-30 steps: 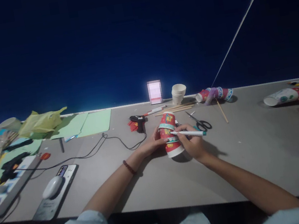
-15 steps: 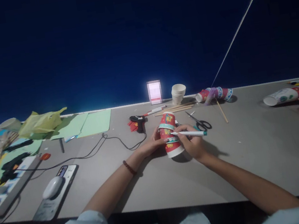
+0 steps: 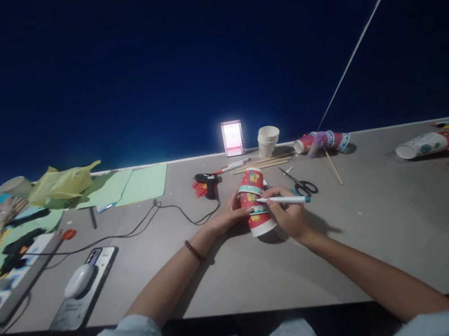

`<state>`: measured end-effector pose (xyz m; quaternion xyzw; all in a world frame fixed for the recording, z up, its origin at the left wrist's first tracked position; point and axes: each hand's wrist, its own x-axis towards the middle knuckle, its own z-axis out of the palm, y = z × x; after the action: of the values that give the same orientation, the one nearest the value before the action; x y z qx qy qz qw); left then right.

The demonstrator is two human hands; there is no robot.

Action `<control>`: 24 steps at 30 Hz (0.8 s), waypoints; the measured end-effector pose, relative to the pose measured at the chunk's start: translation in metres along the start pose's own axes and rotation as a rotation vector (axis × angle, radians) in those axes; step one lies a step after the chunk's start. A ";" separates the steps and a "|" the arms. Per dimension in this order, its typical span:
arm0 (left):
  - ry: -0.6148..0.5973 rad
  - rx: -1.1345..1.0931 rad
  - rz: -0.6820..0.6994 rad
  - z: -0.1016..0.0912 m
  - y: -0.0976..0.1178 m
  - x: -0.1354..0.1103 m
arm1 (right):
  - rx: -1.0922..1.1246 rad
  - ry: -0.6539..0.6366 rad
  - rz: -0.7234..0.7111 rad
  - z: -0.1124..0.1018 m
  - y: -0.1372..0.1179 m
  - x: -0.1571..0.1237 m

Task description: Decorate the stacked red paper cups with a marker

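Two red patterned paper cups (image 3: 260,223) joined end to end lean at a slight tilt in front of me, with pale teal bands round them. My left hand (image 3: 231,216) grips them from the left side, its thumb across the lower band. In my right hand (image 3: 290,215) is a white marker (image 3: 285,199) with a teal end, held like a pen. Its tip meets or nearly meets the cups' middle; I cannot tell whether it touches. Some of my left fingers are hidden behind the cups. Just beyond my right hand lie black-handled scissors (image 3: 306,186).
A black glue gun (image 3: 208,184) with a trailing cord lies beyond my left hand. Stacked white cups (image 3: 268,140), wooden sticks (image 3: 264,163) and decorated cup pieces (image 3: 336,141) line the back. To the left are a phone (image 3: 69,316), a power strip (image 3: 27,275) and green paper (image 3: 143,184).
Almost nothing differs. Both hands keep their hold on the joined cups and the marker, and the marker has barely shifted.
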<state>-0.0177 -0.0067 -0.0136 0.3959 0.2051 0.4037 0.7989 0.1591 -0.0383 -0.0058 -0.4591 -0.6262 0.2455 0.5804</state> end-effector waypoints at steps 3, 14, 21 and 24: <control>-0.007 0.005 -0.002 -0.001 0.000 0.000 | 0.018 0.005 -0.010 0.000 0.001 0.000; 0.000 0.018 -0.004 0.001 0.001 -0.001 | -0.011 0.009 0.000 -0.001 -0.004 0.001; 0.025 0.024 -0.001 0.000 0.001 -0.001 | -0.027 0.002 0.006 -0.001 -0.003 0.001; 0.019 0.030 0.004 0.000 0.001 0.000 | -0.029 0.009 0.008 -0.001 -0.003 0.001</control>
<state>-0.0182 -0.0066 -0.0130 0.4042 0.2179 0.4060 0.7902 0.1587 -0.0389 -0.0021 -0.4710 -0.6253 0.2364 0.5756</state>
